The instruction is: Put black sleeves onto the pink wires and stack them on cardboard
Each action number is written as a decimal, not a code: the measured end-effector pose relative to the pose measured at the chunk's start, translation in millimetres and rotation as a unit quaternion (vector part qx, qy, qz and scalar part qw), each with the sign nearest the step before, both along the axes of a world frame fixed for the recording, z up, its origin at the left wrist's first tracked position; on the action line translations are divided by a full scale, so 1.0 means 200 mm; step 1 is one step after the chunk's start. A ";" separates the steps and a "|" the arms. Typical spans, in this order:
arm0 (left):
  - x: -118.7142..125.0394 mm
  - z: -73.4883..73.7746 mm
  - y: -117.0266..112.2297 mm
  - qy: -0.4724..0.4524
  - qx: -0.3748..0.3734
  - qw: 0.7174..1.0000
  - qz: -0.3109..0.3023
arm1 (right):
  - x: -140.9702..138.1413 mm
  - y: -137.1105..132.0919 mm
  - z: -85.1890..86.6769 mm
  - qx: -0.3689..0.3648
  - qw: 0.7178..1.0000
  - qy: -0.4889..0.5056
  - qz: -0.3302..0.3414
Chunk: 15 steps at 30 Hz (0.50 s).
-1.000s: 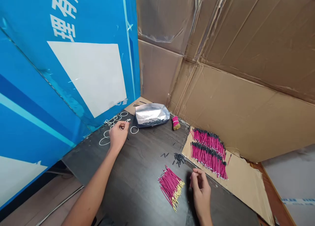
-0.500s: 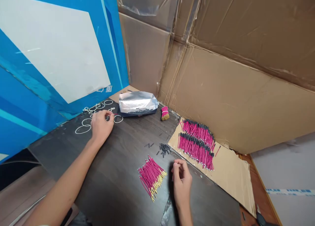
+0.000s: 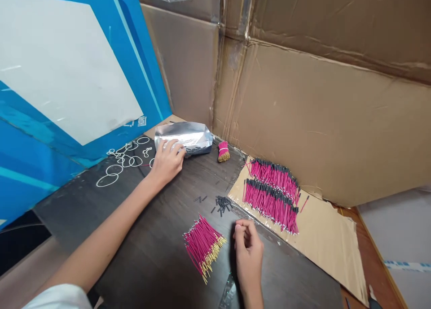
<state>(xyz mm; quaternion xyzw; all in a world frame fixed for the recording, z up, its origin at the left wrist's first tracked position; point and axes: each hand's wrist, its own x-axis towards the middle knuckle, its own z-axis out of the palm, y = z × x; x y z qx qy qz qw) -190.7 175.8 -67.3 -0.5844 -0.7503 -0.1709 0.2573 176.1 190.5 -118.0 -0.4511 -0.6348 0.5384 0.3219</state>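
Note:
My left hand (image 3: pixel 168 161) is at the front edge of a silver foil-lined box (image 3: pixel 185 134), its fingers apart and reaching over the rim. Small black tubes (image 3: pixel 198 148) lie inside; the fingertips are partly hidden. Lower right, my right hand (image 3: pixel 249 246) rests over the dark table with thumb and fingers curled together. Whatever it may hold is hidden. Left of it lies a fanned pile of pink wires (image 3: pixel 204 244) with gold pin ends. Just above is a small heap of black tubes (image 3: pixel 223 204).
Pink wires with black ends (image 3: pixel 272 201) lie in two rows on a cardboard sheet (image 3: pixel 323 241) at right. A banded pink bundle (image 3: pixel 223 152) stands near the cardboard wall (image 3: pixel 319 120). White rubber bands (image 3: pixel 114 170) and a short red wire (image 3: pixel 145 165) lie at left.
My left hand has moved right, from beside the rubber bands and red wire to the foil-lined box, and its pinch has opened. My right hand has stayed almost still. The view has shifted slightly.

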 end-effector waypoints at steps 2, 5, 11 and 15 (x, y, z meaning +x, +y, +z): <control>-0.04 0.00 0.01 0.008 0.014 0.999 0.027 | 0.00 -0.01 0.01 -0.008 1.000 -0.003 0.000; -0.11 0.03 -0.02 -0.011 0.054 0.996 0.077 | 0.00 -0.01 0.02 -0.010 1.000 -0.010 0.000; -0.21 0.04 -0.10 -0.042 0.098 0.981 0.161 | 0.00 -0.01 0.04 -0.017 1.000 -0.019 -0.001; -0.26 0.00 -0.11 -0.059 0.102 0.975 0.191 | 0.00 -0.01 0.06 -0.022 1.000 -0.023 -0.001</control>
